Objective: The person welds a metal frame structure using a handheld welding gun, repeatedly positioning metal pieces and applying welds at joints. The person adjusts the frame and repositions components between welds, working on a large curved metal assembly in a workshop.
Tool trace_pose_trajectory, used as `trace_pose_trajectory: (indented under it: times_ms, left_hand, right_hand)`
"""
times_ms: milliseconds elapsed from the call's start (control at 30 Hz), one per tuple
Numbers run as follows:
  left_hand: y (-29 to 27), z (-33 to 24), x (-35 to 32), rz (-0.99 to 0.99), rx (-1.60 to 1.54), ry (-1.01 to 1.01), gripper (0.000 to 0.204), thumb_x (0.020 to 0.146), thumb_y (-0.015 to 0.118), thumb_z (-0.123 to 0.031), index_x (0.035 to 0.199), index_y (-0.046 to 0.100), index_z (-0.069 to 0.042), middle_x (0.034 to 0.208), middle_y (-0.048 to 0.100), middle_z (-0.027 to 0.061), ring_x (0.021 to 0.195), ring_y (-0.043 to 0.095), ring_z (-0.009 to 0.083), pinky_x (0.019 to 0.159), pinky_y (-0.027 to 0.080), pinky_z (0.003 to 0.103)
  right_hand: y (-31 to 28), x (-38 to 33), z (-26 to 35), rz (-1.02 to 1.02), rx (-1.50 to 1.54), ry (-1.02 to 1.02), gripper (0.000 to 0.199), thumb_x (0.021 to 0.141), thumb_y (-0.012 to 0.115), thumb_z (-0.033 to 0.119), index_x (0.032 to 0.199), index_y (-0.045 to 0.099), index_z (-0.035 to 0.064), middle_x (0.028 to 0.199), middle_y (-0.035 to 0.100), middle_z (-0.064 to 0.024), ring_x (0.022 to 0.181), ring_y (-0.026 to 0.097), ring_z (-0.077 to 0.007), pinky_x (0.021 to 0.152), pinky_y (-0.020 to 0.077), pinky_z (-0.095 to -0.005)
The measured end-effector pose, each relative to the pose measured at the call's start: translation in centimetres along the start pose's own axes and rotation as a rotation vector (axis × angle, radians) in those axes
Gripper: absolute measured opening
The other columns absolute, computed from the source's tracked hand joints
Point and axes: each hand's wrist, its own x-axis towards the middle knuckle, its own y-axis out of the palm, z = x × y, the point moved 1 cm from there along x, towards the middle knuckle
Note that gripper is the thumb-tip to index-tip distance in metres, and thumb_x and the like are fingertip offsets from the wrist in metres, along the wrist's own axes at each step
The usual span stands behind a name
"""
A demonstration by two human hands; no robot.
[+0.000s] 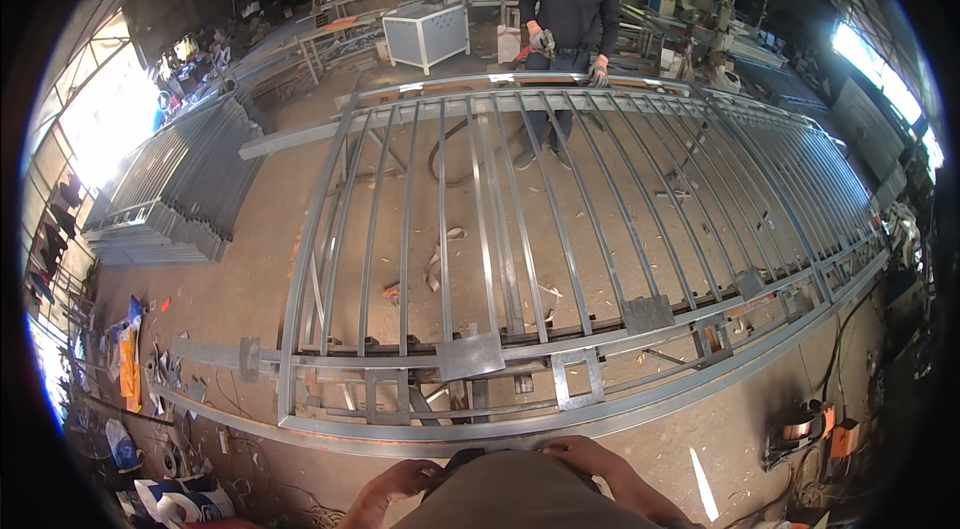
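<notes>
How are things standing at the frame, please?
Left hand and right hand just this side of the frame, grip unclear. Frame laid out ahead, plates along its near side. Co-worker standing at its far side.

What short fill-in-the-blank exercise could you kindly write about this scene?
1. The stack of metal panels lies to the ____ of the frame.
2. The person's left hand and right hand are on the frame's near side, while the co-worker stands on the ____ side.
3. Unlike the person, the co-worker wears ____ on both hands.
Missing words: left; far; gloves.
</notes>
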Motion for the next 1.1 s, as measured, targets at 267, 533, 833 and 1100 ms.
trace_pose_trajectory:
  times_ms: [267,533,833,1100]
  left_hand:
    - [-0.3,6.7,-3.9,0.101,0.074,-0.179,0.036,0.099,0.07,-0.019,0.13,0.069,-0.001,0.112,0.074,0.0105,0.097,0.068,0.0166,0.084,0.054,0.031]
    - [4.3,9.9,-8.2,-0.045,-0.098,-0.248,0.036,0.099,0.069,-0.019,0.13,0.069,0.0,0.113,0.074,0.0107,0.098,0.068,0.0168,0.086,0.054,0.031]
    - [3.2,6.5,-5.2,-0.142,-0.059,-0.267,0.036,0.1,0.069,-0.018,0.13,0.068,0.0,0.114,0.074,0.0109,0.099,0.068,0.0171,0.087,0.054,0.031]
    - [3.7,5.3,-3.9,-0.158,-0.005,-0.264,0.036,0.1,0.068,-0.018,0.131,0.068,0.001,0.115,0.074,0.0111,0.1,0.068,0.0174,0.088,0.054,0.031]
  right_hand:
    - [0.1,-2.1,-6.8,-0.084,-0.25,0.081,0.033,0.101,0.064,0.035,0.123,0.073,0.0131,0.112,0.076,-0.0121,0.109,0.07,-0.0325,0.094,0.0537,-0.0405]
    - [0.2,-10.8,-10.9,-0.01,0.119,0.375,0.037,0.088,0.077,0.031,0.114,0.072,0.0054,0.108,0.074,-0.01,0.101,0.07,-0.0264,0.089,0.0546,-0.0366]
    - [-0.1,-9.0,-10.6,-0.168,0.187,0.338,0.033,0.086,0.076,0.029,0.11,0.073,0.0063,0.108,0.075,-0.0112,0.1,0.07,-0.0281,0.088,0.0555,-0.0382]
    - [0.7,-9.8,-12.4,-0.229,0.231,0.325,0.031,0.085,0.076,0.027,0.108,0.074,0.0071,0.107,0.075,-0.0122,0.099,0.071,-0.0297,0.087,0.0563,-0.0395]
